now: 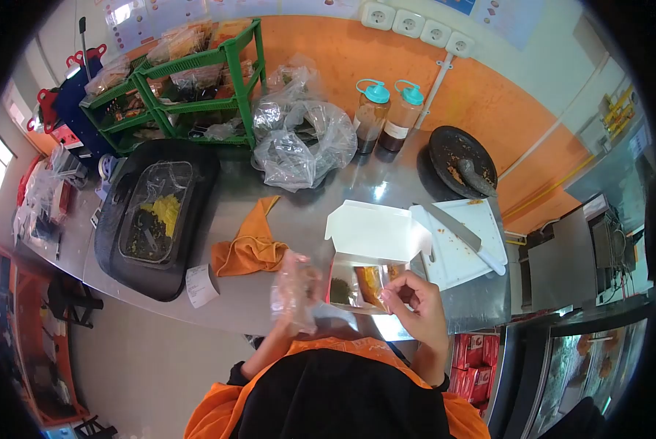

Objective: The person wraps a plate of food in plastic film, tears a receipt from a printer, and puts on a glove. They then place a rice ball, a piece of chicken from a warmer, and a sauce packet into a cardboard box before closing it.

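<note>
An open white cardboard box (pixel 378 228) stands on the steel table in front of me, its lid raised at the back. Inside it lie something dark green (pixel 340 290) and a clear packet with orange-yellow contents (pixel 372 284). My right hand (pixel 418 306) pinches the edge of that packet at the box's right front. My left hand (pixel 296 293), in a clear plastic glove, is just left of the box and smeared by motion, so its fingers cannot be made out. An orange cloth (pixel 249 245) lies further left.
A white cutting board (pixel 460 256) with a knife (pixel 456 228) is right of the box. Behind stand a stone mortar (pixel 460 157), two sauce bottles (pixel 400 121), plastic bags (pixel 306 146) and a green rack (pixel 196 106). A black tray (pixel 116 245) holds a clear food container (pixel 156 212).
</note>
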`<state>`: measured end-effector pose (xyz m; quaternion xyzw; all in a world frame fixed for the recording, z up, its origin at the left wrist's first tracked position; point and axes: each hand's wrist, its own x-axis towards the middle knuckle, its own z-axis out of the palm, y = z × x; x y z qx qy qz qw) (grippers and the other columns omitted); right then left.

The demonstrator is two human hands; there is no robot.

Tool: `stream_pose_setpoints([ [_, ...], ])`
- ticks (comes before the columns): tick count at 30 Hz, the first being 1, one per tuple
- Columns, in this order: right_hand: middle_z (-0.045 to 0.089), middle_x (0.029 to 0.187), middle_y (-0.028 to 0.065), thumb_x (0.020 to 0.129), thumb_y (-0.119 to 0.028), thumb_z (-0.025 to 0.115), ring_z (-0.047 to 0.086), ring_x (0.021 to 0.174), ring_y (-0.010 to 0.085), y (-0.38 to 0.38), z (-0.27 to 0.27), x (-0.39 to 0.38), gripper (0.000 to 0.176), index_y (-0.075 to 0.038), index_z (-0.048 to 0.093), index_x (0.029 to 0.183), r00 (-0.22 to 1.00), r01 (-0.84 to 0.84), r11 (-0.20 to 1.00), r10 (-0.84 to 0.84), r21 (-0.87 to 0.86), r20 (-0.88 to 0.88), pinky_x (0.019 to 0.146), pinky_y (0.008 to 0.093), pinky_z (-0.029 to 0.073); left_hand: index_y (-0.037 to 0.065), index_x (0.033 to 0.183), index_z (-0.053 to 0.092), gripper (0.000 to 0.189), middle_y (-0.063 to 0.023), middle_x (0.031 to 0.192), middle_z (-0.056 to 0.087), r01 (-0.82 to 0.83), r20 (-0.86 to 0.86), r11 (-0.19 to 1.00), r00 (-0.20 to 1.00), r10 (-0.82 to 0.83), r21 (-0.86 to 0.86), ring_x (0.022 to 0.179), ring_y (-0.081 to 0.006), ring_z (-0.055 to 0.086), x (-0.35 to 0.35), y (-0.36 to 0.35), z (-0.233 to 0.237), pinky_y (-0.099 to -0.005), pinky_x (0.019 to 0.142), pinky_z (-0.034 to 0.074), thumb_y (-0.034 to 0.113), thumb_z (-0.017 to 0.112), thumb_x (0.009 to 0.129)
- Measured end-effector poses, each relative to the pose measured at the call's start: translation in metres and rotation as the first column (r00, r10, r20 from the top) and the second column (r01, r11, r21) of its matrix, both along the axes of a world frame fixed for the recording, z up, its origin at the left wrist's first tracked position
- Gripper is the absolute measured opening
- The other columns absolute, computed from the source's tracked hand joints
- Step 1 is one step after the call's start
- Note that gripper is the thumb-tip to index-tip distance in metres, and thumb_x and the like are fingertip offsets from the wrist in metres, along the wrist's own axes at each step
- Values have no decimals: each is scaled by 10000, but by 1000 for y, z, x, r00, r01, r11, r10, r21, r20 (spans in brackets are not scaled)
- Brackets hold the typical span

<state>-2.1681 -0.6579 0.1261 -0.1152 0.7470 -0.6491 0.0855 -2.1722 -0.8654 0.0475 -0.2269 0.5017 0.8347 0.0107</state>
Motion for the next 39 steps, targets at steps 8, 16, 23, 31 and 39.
stream_pose_setpoints([
  [8,617,669,28,870,-38,635,590,561,67,-27,-52,-15,95,25,579,827,998,68,991,-69,116,8,517,194,445,177,898,519,225,8,647,537,-324,112,934,944,309,150,413,-78,432,24,-62,-22,-200,335,298,394,576,916],
  [16,617,657,91,870,-22,625,632,512,163,-26,-138,-6,102,48,558,841,989,131,933,-148,336,26,435,256,508,229,856,535,160,49,650,527,-292,210,952,940,268,91,469,-50,474,39,-61,-34,-176,376,307,346,644,860],
  [23,626,659,115,737,-162,756,613,600,217,6,-99,-13,200,-15,620,747,894,447,650,-357,614,-273,588,355,472,163,945,511,250,9,704,536,-192,164,981,968,189,3,442,-66,476,40,-54,-34,-189,344,297,362,638,863],
  [31,660,827,182,916,-397,573,636,763,294,101,-119,-104,405,-1,657,927,652,757,512,-550,405,-522,678,389,486,95,1019,527,347,-59,828,588,4,209,997,978,11,-72,499,-101,529,52,-47,-46,-211,339,357,385,632,862],
  [39,643,979,228,965,-159,487,649,902,318,54,-92,-102,244,26,557,1108,850,491,713,-266,500,-455,763,379,489,60,1318,456,688,-177,1242,570,208,122,573,975,-185,-793,1143,-332,552,-47,-31,-18,-423,876,493,520,608,829],
])
